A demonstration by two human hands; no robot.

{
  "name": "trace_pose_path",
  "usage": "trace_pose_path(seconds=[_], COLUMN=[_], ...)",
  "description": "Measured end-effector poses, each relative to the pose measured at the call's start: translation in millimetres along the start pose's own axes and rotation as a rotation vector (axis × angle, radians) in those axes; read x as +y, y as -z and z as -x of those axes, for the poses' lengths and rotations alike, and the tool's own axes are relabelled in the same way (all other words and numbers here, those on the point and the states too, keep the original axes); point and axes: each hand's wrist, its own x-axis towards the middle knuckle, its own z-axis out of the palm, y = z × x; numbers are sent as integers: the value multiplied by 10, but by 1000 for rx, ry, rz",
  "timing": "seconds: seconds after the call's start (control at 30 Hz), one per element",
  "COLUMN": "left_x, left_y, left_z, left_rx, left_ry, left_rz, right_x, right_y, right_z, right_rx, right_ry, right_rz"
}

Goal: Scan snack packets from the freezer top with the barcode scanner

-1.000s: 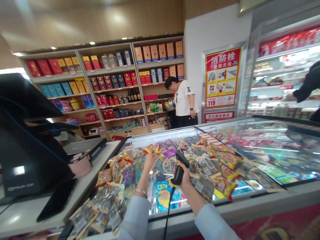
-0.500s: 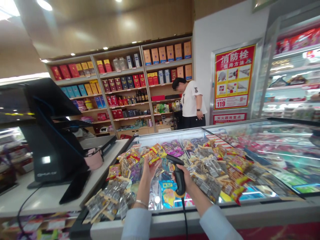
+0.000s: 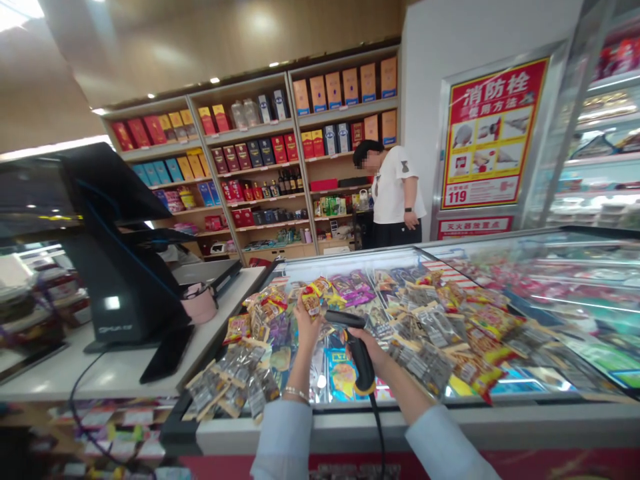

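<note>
My right hand point(image 3: 367, 343) is wrapped round the handle of a black barcode scanner point(image 3: 361, 363), whose head points left and whose cable hangs down over the freezer's front edge. My left hand point(image 3: 309, 321) holds a small red and yellow snack packet point(image 3: 311, 303) upright just left of the scanner's head. Under both hands is the glass top of a chest freezer point(image 3: 320, 265). Loose red and yellow snack packets point(image 3: 483, 370) and clear packs with wooden sticks point(image 3: 425, 363) lie in heaps to the right. More stick packs point(image 3: 233, 383) lie at the front left.
On the left, a counter point(image 3: 165, 393) bears a black checkout screen point(image 3: 120, 267), a dark phone point(image 3: 167, 353) and a pink cup point(image 3: 200, 303). Behind the freezer, a person in a white shirt point(image 3: 395, 187) stands by shelves of boxes point(image 3: 255, 153).
My left hand has turned the snack packet more upright beside the scanner's head. The view has shifted slightly left. The scanner stays in my right hand.
</note>
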Motion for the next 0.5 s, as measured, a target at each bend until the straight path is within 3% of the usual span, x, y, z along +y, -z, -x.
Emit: trace_pose_path(seconds=[0.5], left_x=[-46], left_y=[-9], left_z=[4], left_rx=[76], left_ry=[-7], left_rz=[-20], right_x=[7], right_y=[-6], right_z=[0], right_rx=[-17], right_ry=[-2], right_rz=[10])
